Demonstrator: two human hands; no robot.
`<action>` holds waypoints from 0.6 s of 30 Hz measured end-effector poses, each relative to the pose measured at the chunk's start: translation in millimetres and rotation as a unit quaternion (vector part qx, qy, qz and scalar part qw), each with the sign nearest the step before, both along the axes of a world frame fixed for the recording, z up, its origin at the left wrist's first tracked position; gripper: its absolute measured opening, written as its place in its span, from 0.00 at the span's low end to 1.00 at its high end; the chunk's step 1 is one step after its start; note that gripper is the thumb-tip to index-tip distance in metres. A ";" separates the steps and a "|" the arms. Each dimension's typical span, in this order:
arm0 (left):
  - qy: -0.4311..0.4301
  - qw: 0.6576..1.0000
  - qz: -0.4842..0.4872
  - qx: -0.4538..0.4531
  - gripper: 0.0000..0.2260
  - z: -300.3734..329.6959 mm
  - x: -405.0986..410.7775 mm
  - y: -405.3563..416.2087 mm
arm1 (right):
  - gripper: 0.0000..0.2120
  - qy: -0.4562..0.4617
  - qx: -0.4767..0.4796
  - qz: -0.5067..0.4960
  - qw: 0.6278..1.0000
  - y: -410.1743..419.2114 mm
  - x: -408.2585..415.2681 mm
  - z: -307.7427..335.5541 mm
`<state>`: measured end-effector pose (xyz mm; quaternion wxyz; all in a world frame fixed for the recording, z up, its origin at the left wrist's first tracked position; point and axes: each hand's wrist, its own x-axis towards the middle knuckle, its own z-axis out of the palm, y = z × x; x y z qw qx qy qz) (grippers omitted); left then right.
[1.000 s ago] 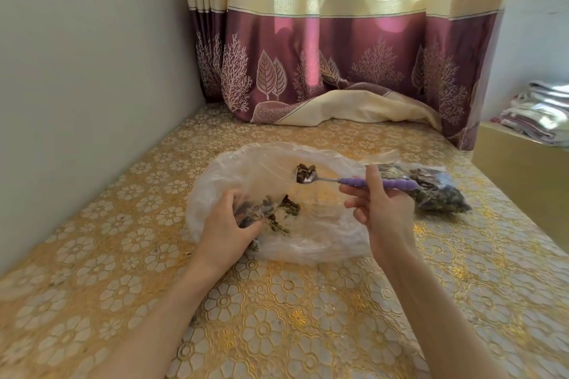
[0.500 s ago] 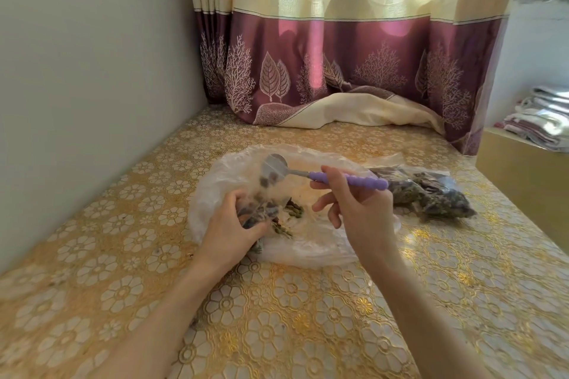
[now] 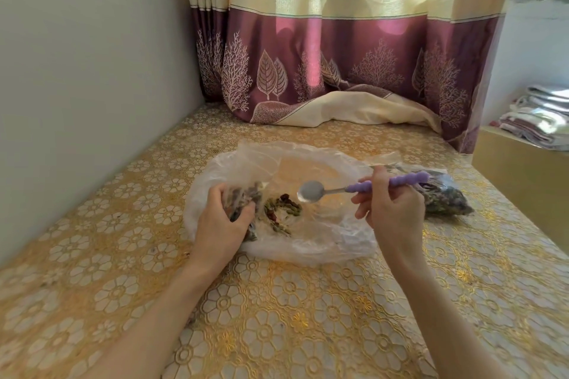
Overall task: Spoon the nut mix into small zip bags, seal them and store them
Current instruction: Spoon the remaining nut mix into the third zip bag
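Left arm: reached forward from the lower left, forearm low over the gold floral tablecloth (image 3: 277, 317).
Left hand (image 3: 220, 221): curled around a small zip bag (image 3: 243, 197) holding some nut mix, gripping it on the large clear plastic bag (image 3: 308, 243).
Right arm: came in from the lower right, wrist raised above the plastic.
Right hand (image 3: 392, 209): pinched the purple handle of a spoon (image 3: 363, 187) between thumb and fingers, the other fingers loosely bent.
Spoon: bowl was empty and level, hovering just right of the loose nut mix (image 3: 281, 208).
Nut mix: a small dark scatter lay on the clear plastic, beside the left hand.
Filled bags (image 3: 446, 203): lay behind the right hand, near the table's right edge.
Backdrop: a cream and maroon curtain (image 3: 338, 55) hung beyond.
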<state>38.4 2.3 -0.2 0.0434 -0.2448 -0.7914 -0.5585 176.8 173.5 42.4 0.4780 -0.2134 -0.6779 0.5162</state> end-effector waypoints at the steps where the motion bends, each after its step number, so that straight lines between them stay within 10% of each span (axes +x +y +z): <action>1: -0.001 1.000 -0.001 0.000 0.16 -0.7 -0.3 -0.3 | 0.22 -0.024 0.026 0.002 0.999 -0.2 -0.3 -1.2; 8: -0.018 1.000 0.001 0.014 0.15 -1.3 -1.3 -0.7 | 0.23 -0.115 0.100 -0.004 0.988 -2.1 -2.2 -6.0; 18: -0.023 0.999 0.003 0.022 0.14 -1.0 -1.6 -1.2 | 0.24 -0.113 -0.032 0.085 0.989 -15.1 -10.8 -11.2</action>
